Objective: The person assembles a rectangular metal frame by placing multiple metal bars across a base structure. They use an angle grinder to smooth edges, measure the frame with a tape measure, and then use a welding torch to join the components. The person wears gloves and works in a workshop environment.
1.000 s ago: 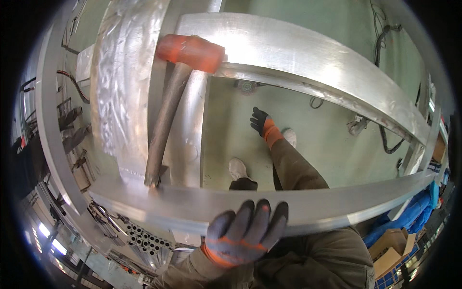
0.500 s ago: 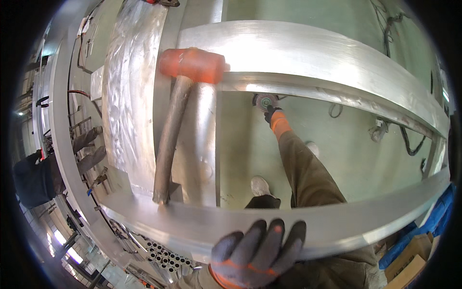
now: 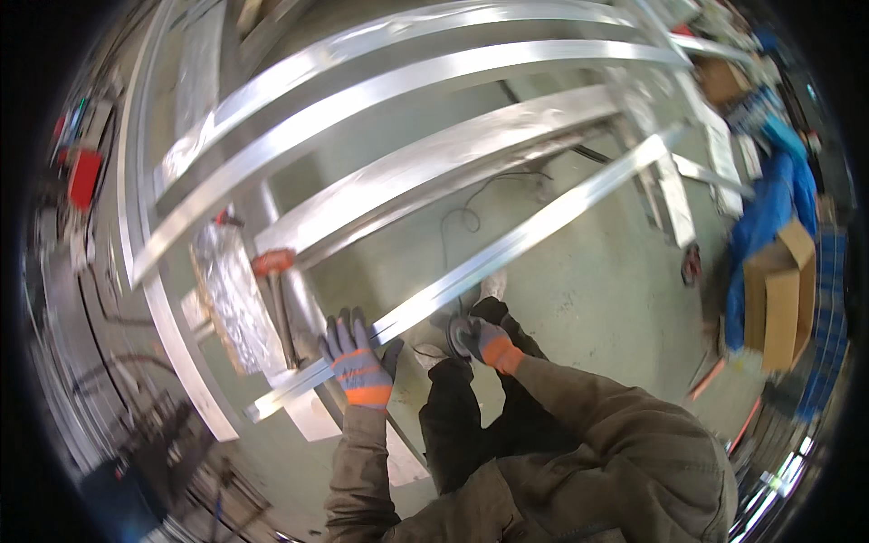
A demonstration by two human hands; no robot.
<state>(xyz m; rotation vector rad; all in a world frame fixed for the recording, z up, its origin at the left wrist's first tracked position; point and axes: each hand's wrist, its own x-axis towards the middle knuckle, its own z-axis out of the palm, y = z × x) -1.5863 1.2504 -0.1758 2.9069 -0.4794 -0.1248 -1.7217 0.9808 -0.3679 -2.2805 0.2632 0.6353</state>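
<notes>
The near rail (image 3: 471, 273), a straight bar of shiny metal, has a mallet (image 3: 281, 309) at its left part, with a rounded orange-red head and a slim brown handle; left of the mallet, beyond the rail, is a silvery panel (image 3: 237, 299) with a rippled, crinkled texture. Farther across from the rail run a broad, brushed metal beam (image 3: 434, 167) and narrower, smooth bars (image 3: 453, 68). To the rail's right are a crumpled blue sheet (image 3: 786, 195) and an open cardboard box (image 3: 780, 317). The left hand (image 3: 356, 364), gloved in grey and orange, lies palm down on the rail, fingers extended, thumb spread apart, gripping nothing. On the near side of the rail, the right hand (image 3: 491, 344) has its fingers curled at a round-disc grinder (image 3: 455, 337); the disc shows just left of the fingertips, though blur hides how tightly they close. Counted: one grinder, one mallet, one box, one rippled panel, two narrower bars.
</notes>
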